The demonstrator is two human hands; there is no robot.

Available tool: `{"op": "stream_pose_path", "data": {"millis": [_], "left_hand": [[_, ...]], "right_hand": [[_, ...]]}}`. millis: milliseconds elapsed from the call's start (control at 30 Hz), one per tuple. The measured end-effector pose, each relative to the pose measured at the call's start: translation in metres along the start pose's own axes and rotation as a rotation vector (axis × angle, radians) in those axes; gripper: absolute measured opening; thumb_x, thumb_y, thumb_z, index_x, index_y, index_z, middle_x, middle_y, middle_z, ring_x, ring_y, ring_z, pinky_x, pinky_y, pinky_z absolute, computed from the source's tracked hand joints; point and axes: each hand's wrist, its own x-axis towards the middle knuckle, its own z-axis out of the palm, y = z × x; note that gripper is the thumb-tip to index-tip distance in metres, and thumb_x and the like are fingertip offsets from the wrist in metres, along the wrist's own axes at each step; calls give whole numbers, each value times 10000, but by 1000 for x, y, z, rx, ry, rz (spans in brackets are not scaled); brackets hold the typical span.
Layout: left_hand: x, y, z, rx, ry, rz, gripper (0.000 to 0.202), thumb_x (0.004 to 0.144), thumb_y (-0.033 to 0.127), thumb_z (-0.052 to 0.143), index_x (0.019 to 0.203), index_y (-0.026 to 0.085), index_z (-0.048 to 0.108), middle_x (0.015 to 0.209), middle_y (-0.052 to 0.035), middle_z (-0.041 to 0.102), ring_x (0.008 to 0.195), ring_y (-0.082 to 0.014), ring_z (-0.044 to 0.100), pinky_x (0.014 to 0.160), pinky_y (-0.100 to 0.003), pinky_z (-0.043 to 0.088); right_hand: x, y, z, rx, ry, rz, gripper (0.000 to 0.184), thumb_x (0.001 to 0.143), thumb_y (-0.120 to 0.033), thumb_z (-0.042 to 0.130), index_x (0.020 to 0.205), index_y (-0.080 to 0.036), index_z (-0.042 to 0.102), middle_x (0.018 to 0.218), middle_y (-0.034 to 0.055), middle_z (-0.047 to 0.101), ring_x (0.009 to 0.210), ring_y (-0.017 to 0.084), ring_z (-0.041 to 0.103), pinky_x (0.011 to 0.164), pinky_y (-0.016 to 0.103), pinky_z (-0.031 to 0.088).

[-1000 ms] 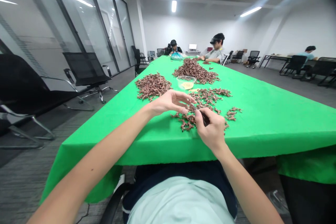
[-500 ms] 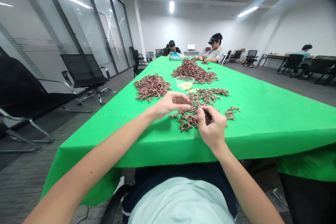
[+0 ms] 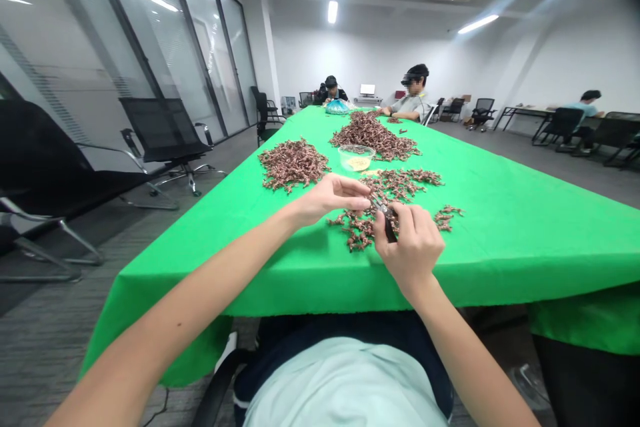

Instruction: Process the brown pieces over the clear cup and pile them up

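In the head view my right hand (image 3: 413,247) is closed round a small pair of pliers (image 3: 388,225) with dark handles and a bright metal head. The pliers' jaws point up and left, close to my left fingertips. My left hand (image 3: 330,199) is closed in a pinch, thumb against fingers; what sits between the fingertips is too small to make out. Under and just beyond both hands lies a loose spread of small brown, knobbly, branching pieces (image 3: 357,240). Behind my left hand is a denser pile of similar pieces (image 3: 293,163).
A clear plastic bowl (image 3: 356,155) with pale yellowish bits stands beyond my hands. Behind it rises a larger brown pile (image 3: 373,133). Green cloth (image 3: 525,220) covers the long table. Two people sit at the far end near a blue bag (image 3: 337,107). Chairs (image 3: 163,130) stand left.
My right hand has turned and shifted slightly right, so more of the pliers shows. My left hand keeps its pinch near the pliers' tip. The whole view has shifted slightly.
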Motion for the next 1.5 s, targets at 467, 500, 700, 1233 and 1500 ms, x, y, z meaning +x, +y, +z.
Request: {"op": "stream_pose_path", "data": {"millis": [467,500,700,1233,1500], "left_hand": [[-1,2,0,3,-90,-62,357,650,282,913,932,118,766,861,-78,762,728,-135,697,719,-261,546],[-1,3,1,-5,-92,-63,357,645,277,916,925,118,760,844,-69,757,719,-130,693,711,-255,542],[-3,5,4,-23,-104,-103,405,593,233,941,905,110,713,805,-39,729,686,-104,672,692,-232,535],[0,-4,8,24,-85,14,479,550,228,962,922,114,682,831,-61,737,734,-146,698,737,-287,564],[-1,3,6,158,-27,28,428,682,296,898,1042,141,726,870,-66,744,789,-152,699,741,-271,551]], "right_hand": [[-4,3,2,24,-23,-19,198,952,-374,588,978,-181,622,785,62,644,734,196,575,652,323,374],[-4,3,2,20,-21,-24,197,952,-375,590,968,-182,622,776,59,639,726,192,572,646,321,368],[-4,1,1,-44,-28,-47,199,957,-378,586,925,-185,614,736,35,615,670,169,543,604,312,337],[-6,-6,2,-5,-47,13,207,960,-375,571,908,-180,618,736,44,626,664,169,561,588,298,327],[-1,-2,-1,306,-72,255,224,967,-377,544,975,-175,640,819,63,682,681,173,603,654,293,435]]}}
